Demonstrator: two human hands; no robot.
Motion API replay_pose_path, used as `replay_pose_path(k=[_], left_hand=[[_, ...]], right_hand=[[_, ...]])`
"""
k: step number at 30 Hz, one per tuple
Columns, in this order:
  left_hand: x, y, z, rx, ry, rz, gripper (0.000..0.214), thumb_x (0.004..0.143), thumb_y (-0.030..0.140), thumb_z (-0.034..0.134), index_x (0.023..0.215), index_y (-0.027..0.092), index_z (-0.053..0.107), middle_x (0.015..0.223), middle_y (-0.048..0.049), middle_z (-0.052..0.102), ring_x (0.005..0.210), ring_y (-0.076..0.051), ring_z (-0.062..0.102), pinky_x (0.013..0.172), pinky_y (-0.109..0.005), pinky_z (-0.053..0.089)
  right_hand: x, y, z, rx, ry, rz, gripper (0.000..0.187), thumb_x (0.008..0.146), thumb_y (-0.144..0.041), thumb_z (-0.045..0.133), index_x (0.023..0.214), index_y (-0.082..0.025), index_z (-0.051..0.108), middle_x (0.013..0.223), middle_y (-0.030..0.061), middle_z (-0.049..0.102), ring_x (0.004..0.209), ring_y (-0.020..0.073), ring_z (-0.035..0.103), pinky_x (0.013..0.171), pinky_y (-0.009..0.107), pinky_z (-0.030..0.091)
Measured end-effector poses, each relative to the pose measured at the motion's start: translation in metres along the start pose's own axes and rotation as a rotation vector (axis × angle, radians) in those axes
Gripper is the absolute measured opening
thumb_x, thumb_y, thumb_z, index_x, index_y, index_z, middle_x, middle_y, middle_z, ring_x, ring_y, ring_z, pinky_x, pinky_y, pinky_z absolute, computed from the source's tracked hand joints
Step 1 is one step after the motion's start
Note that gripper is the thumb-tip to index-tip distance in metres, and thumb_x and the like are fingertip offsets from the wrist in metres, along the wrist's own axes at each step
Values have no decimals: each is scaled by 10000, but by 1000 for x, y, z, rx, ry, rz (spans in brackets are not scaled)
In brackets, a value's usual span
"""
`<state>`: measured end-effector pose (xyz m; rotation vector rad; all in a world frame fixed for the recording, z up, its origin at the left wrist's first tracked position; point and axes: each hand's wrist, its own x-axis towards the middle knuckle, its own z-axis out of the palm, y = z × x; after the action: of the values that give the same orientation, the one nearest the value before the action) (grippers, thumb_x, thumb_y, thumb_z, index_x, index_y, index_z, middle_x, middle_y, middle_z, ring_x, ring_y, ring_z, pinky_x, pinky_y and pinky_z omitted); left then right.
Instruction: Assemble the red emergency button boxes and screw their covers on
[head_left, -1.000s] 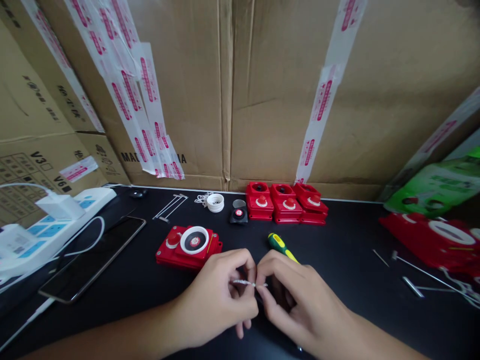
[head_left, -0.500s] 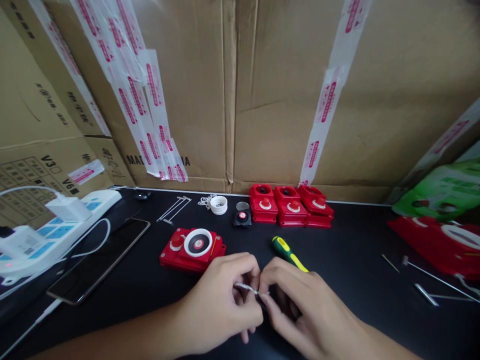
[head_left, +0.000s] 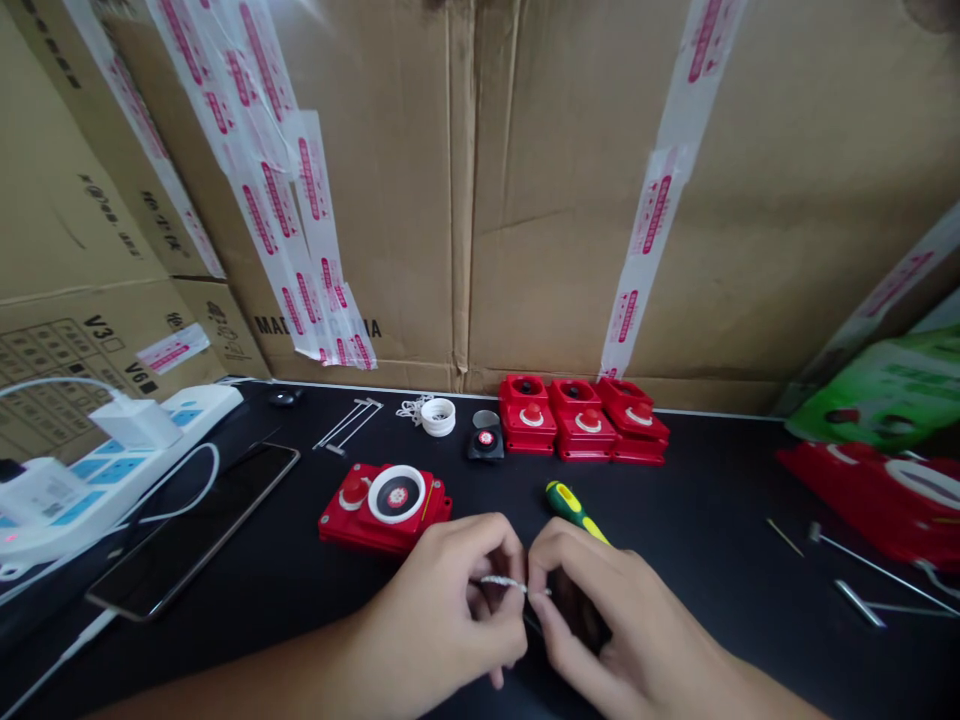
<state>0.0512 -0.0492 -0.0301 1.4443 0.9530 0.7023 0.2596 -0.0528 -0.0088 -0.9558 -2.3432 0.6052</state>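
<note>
Between the fingertips of my left hand (head_left: 472,600) runs a thin whitish strand (head_left: 501,581), which looks like a small chain or twisted cord. My right hand (head_left: 592,610) pinches its other end, of which only a tiny tip shows. Both hands are closed and nearly touch over the black table. Just behind my left hand lies a red box-shaped unit (head_left: 382,505) with a red knob and a white ring around a dark round face. Beyond my right hand is a green and yellow screwdriver handle (head_left: 574,508); its far end is hidden.
Several red units (head_left: 583,420) stand at the back, beside a small black part (head_left: 485,442) and white rings (head_left: 438,417). Metal T-shaped rods (head_left: 349,425) lie farther left. A phone (head_left: 199,530) and power strip (head_left: 120,470) are at left, a red unit (head_left: 862,500) at right.
My fingertips have drawn slightly apart, my right hand shifting a little to the right along the strand. The whole view has tilted slightly; the things on the table stay put.
</note>
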Motion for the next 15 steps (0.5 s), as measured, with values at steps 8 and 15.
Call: replay_pose_path(k=[8,15], left_hand=[[-1,6,-2,98,-6,39,169,726,59,626,827,177,559,878,23,579,543,-73,632,455,-138,500],[-3,10,-2,192,18,108,169,703,26,592,765,174,542,818,43,547,540,-61,619,479,-126,468]], right_hand=[[1,-4,1,29,-27,2,90,958,-155,556,944,-230,604,867,16,675,625,119,603,561,244,490],[1,-2,2,32,-43,-1,97,971,-149,552,941,-225,604,852,4,667,605,105,582,556,235,468]])
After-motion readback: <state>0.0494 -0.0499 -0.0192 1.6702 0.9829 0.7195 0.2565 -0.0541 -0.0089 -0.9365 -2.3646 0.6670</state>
